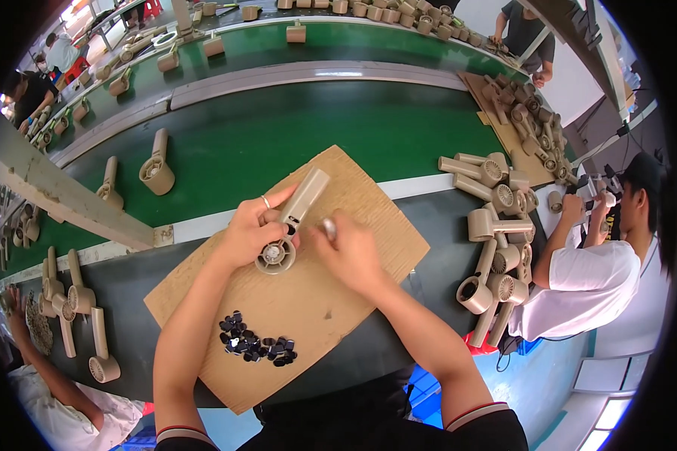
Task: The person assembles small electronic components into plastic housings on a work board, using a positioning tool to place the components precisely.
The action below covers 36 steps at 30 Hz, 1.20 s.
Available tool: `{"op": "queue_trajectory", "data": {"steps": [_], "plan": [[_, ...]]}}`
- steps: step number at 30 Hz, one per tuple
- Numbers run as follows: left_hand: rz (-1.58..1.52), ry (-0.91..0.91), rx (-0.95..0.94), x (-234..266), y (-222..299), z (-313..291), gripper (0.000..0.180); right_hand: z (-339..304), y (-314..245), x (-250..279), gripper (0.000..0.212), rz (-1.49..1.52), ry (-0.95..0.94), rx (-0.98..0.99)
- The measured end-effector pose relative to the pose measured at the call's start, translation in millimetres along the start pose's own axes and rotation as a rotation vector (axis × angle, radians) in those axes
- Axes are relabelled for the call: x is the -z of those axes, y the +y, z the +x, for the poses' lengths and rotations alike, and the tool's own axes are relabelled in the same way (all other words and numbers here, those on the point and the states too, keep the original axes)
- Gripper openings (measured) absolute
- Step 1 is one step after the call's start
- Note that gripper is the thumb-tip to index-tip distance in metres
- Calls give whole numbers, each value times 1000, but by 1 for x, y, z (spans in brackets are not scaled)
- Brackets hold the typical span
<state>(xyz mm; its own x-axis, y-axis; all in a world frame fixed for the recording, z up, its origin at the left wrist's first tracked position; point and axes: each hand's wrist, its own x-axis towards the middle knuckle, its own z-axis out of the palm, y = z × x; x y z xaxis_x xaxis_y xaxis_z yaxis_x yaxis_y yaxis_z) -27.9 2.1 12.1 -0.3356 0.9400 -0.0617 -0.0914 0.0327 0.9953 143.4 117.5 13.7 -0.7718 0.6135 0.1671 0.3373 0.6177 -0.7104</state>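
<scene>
My left hand [252, 234] is wrapped round a beige hair dryer body [307, 197], near the joint of handle and head. Its handle points up and to the right. The round head, with spokes inside its open end, faces up towards me. Close by on the right, my right hand [347, 248] is closed with thumb and fingers together, slightly blurred; whatever lies in them I cannot make out. Both hands are above a tilted sheet of brown cardboard [368, 218]. A loose pile of small shiny black parts [237, 331] lies on its near left portion.
More dryer bodies are heaped at the right [496, 259], and several lie at the left [79, 297]. A green conveyor belt [278, 124] runs beyond the cardboard, carrying some bodies. A pale metal post [68, 192] stands left. Co-workers sit at the right [587, 278] and lower left [75, 406].
</scene>
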Motion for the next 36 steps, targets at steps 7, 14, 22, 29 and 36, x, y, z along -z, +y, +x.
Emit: {"op": "queue_trajectory", "data": {"steps": [7,14,22,29,36], "plan": [[-28,-59,24,-7,8,0,70,3,4,-13,10,-329,-138,145],[-26,-85,61,-7,14,0,69,4,0,-10,12,-364,-234,133],[-87,-42,59,-5,10,0,69,4,-6,-7,13,-418,-249,138],[-32,2,73,-13,10,2,66,11,2,-9,18,-368,-342,101],[-8,124,-53,-14,-7,5,67,27,-3,-7,28,528,-274,-62]]}}
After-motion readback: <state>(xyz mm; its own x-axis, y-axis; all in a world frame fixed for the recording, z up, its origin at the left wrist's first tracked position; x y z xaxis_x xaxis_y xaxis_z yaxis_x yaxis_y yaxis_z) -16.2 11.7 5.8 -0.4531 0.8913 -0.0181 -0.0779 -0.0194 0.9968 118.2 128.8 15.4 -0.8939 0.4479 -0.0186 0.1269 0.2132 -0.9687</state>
